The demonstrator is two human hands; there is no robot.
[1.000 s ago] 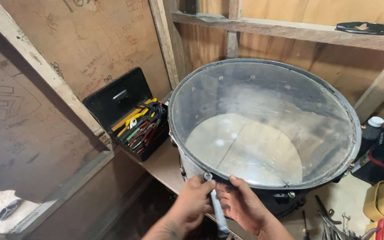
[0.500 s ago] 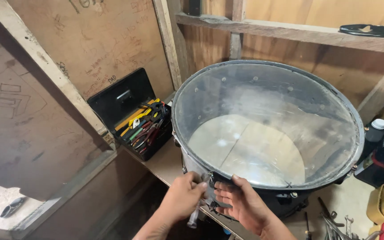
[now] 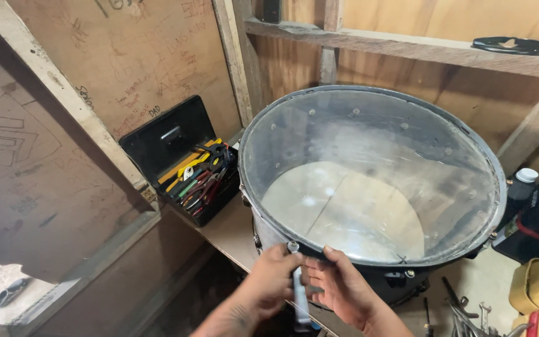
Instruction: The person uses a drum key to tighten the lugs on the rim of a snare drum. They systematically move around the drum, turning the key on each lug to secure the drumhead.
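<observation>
I see both hands at the near rim of a large drum [image 3: 369, 187] that stands on the wooden workbench [image 3: 223, 231], its clear head facing up and its pale inner bottom visible through it. My left hand [image 3: 269, 281] is closed around a slim light-coloured tool [image 3: 299, 293] held upright against the hoop, tip at a tension bolt. My right hand [image 3: 338, 287] rests just beside it, fingers curled against the hoop and the tool shaft. Left of the drum, an open black toolbox [image 3: 185, 162] sits with its lid raised; the tray holds pliers and screwdrivers with red, yellow and green handles, packed loosely. Loose wrenches [image 3: 469, 312] lie on the bench at the right.
</observation>
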